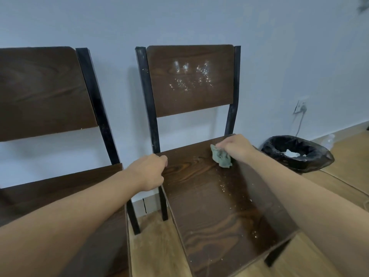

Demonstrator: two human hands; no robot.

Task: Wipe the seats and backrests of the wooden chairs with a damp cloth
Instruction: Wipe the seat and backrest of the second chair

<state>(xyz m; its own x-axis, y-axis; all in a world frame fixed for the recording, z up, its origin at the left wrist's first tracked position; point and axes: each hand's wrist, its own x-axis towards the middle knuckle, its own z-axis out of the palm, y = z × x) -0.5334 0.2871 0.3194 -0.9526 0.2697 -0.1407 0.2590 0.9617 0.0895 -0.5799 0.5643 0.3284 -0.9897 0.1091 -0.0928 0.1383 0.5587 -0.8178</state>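
Right of centre in the frame, the right hand (235, 148) is bunching the soft, limp cloth (221, 157) against the seat (215, 198). The left hand (148, 172) is closing around the seat's left edge, probably steadying 1 light chair.

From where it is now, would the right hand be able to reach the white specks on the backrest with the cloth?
Probably yes: the right hand holds the cloth at the seat's rear, just below the speckled backrest, with nothing between them.
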